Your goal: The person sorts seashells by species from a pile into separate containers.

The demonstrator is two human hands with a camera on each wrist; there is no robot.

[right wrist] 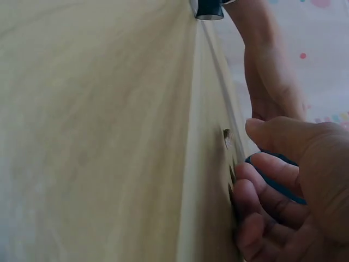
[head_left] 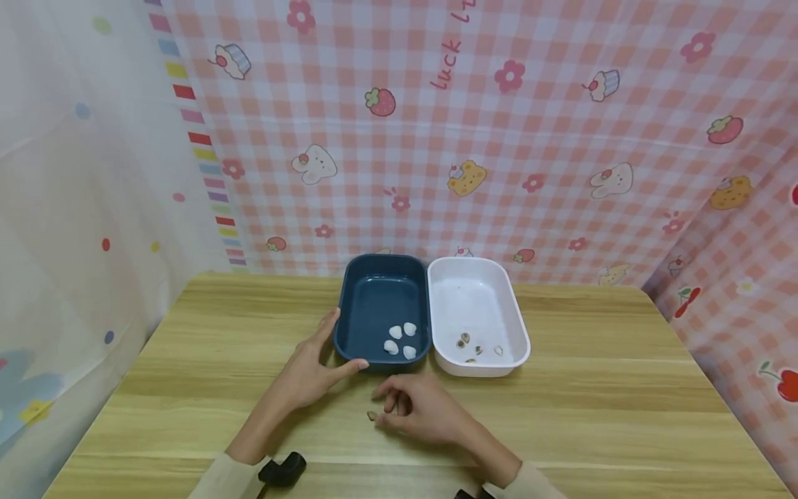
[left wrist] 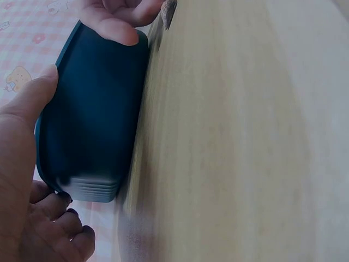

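Observation:
My left hand point(head_left: 305, 378) holds the near-left corner of a dark blue tray point(head_left: 354, 305), thumb at the front rim and fingers along the left side. Several white seashells point(head_left: 390, 347) lie in that tray. My right hand point(head_left: 427, 410) hovers low over the table in front of the trays, fingers loosely bent and the thumb apart from them. By its thumb and fingertips lies a small brown seashell point(head_left: 371, 416). The right wrist view shows this shell point(right wrist: 227, 138) on the wood, just beyond the thumb tip and not gripped.
Against the blue tray's right side stands a white tray point(head_left: 476, 305) with several small brownish shells point(head_left: 465, 337) near its front. Both trays sit on a wood-grain table point(head_left: 598, 395). Behind it hangs a pink checked cloth point(head_left: 399, 152), and a pale dotted one point(head_left: 93, 208) at left.

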